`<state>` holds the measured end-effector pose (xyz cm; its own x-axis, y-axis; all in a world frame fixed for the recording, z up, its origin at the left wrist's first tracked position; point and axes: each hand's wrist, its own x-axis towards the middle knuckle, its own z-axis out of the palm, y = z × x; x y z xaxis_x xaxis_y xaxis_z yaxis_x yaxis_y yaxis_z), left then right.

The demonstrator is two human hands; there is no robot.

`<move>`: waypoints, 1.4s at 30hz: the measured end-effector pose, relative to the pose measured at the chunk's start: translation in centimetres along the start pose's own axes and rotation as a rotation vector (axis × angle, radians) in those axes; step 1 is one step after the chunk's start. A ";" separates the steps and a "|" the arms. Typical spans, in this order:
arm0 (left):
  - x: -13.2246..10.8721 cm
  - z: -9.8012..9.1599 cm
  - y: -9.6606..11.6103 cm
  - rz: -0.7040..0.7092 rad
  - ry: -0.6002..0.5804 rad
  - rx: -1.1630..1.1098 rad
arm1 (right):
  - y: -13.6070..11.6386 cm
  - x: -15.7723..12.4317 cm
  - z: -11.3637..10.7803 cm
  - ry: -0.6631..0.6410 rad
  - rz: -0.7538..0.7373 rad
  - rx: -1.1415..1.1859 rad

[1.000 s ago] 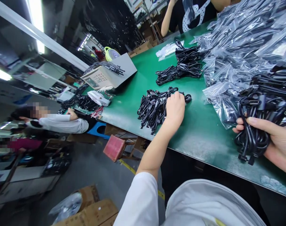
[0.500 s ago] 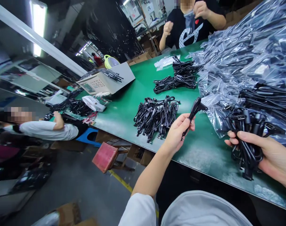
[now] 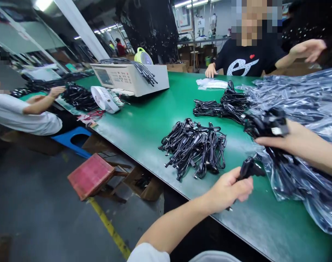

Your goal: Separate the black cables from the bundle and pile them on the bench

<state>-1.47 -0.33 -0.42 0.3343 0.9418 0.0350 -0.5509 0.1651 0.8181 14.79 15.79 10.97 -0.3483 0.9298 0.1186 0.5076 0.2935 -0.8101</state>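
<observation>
Head view has both our hands full: our left hand (image 3: pixel 228 191) is closed around a black cable (image 3: pixel 248 168), its thick end sticking out past the grip, and our right hand (image 3: pixel 299 134) is wrapped about a fuller cable bunch (image 3: pixel 265 122), blurred a little, held above the bagged goods. Just beyond our left hand, and apart from it, we see a loose pile (image 3: pixel 194 145) of glossy black cords, each folded into narrow loops with small plugs at the ends. Past that lie tidier cord bundles (image 3: pixel 231 103), and a broad heap of clear bags (image 3: pixel 297 91) with dark cables inside spreads under and beyond our right hand. All of it sits on a smooth green desk (image 3: pixel 155 112). At its far edge, white plastic sheets (image 3: pixel 211 83) lie by one hand of a co-worker in a black shirt (image 3: pixel 242 60). Farther left, a pale instrument (image 3: pixel 152 85) carries more cords, with a white fan (image 3: pixel 103 98) beside it. Below, on the grey floor (image 3: pixel 46 203), we have a red-topped stool (image 3: pixel 91 174), a blue stool (image 3: pixel 73 142) and a yellow stripe (image 3: pixel 108 223).
</observation>
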 end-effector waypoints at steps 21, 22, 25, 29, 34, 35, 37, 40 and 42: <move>0.1 -0.3 0.8 0.165 0.221 0.145 | -3.5 19.6 13.4 -0.218 -0.332 -0.549; -0.1 -0.3 1.4 0.189 0.264 0.223 | -3.2 16.8 11.6 -0.208 -0.322 -0.513; -0.2 -0.2 2.2 0.170 0.262 0.262 | -1.6 6.3 6.4 -0.253 -0.211 -0.232; 0.3 0.6 1.1 0.076 0.209 0.167 | 1.3 -8.1 3.3 -0.345 0.026 0.089; 0.8 2.5 -1.0 0.010 0.165 0.248 | 4.6 -16.8 4.2 -0.381 0.124 0.163; 0.9 2.7 -1.3 0.037 0.221 0.268 | 5.1 -17.4 4.2 -0.345 0.129 0.109; 1.1 3.0 -1.6 0.120 0.339 0.274 | 5.8 -18.0 3.9 -0.286 0.138 0.068; 1.6 3.1 -1.6 0.165 0.335 0.215 | 7.1 -18.5 3.4 -0.380 0.196 0.339; 1.8 3.1 -1.4 0.125 0.286 0.155 | 8.0 -18.9 3.3 -0.490 0.261 0.616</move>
<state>2.24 0.18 0.30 0.0312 0.9995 -0.0042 -0.4436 0.0176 0.8960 22.76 -0.15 0.36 -0.6555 0.7072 -0.2650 0.1470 -0.2248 -0.9633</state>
